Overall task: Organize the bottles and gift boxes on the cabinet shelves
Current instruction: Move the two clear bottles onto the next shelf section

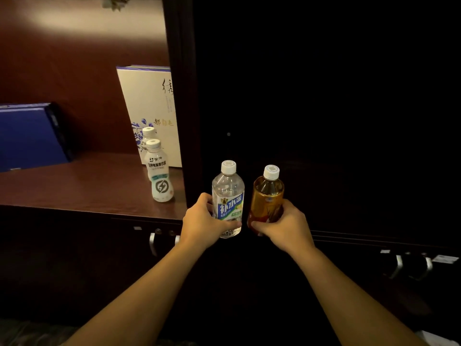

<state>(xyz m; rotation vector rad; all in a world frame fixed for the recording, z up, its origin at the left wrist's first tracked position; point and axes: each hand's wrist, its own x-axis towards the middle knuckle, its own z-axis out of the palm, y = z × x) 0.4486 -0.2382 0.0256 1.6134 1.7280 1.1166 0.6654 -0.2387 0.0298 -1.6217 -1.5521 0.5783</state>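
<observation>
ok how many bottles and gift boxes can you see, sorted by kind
White bottles on the shelf: 2, front and back
Clear bottle in the left hand: 1
Amber bottle in the right hand: 1
Gift boxes: 2, cream and blue
Total: 6

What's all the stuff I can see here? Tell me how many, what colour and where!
Clear bottle: one, see-through with blue label, held up in front of the dark cabinet.
Tea bottle: one, amber, held up beside the clear one.
White bottles: two, white, standing on the shelf, one behind the other.
Cream box: one, cream with blue flowers, upright behind the white bottles.
Blue box: one, blue, leaning at the shelf's left.
Shelf: one, brown.
Door handles: silvery, below the shelf.
Left hand: grip on the clear bottle.
Right hand: grip on the tea bottle.
</observation>
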